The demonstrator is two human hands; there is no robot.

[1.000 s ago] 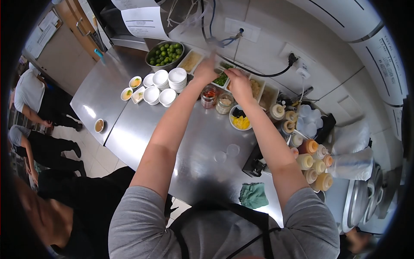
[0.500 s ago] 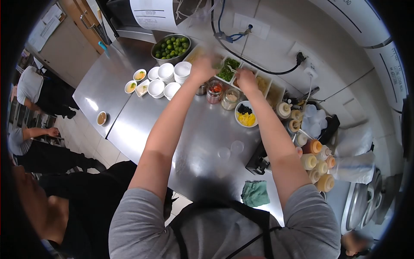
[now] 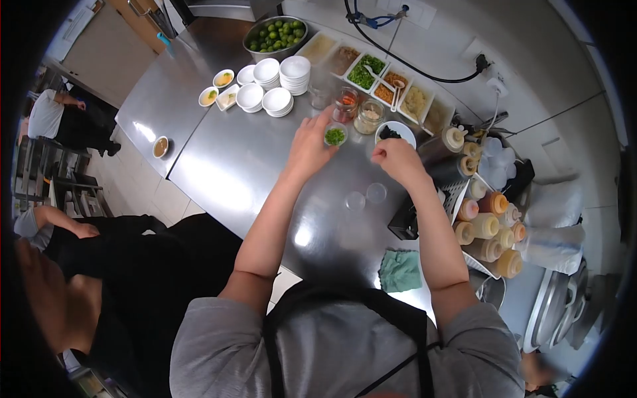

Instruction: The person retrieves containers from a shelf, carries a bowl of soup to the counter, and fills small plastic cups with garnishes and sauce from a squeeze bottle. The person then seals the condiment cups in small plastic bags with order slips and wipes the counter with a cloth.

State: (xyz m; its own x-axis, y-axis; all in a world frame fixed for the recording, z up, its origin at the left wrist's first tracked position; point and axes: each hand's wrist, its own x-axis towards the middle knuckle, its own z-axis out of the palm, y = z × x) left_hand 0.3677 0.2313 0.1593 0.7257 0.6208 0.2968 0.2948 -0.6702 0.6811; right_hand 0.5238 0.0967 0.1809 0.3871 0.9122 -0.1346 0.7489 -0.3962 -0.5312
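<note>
My left hand (image 3: 309, 147) holds a small clear plastic cup (image 3: 336, 134) with chopped green herbs in it, just above the steel counter (image 3: 232, 166). Curled closed, my right hand (image 3: 400, 161) is in front of a white bowl (image 3: 413, 136) and covers part of it. Something black shows inside that bowl. Whatever the right fingers may hold is hidden. Behind the hands stand a jar with red contents (image 3: 346, 106) and a jar with pale contents (image 3: 369, 117). Farther back, a spoon lies in the container of chopped greens (image 3: 366, 71).
Stacked white bowls (image 3: 276, 101) and a metal bowl of limes (image 3: 277, 34) are at the back left. Squeeze bottles (image 3: 486, 226) crowd the right. Clear lids (image 3: 355, 201) and a green cloth (image 3: 400, 270) lie nearer me. A person in black (image 3: 133, 285) stands close on my left.
Both hands have drawn back from the containers toward me. The cup of chopped greens is now plainly visible in my left hand. My right hand has left the spoons. The view has shifted slightly.
</note>
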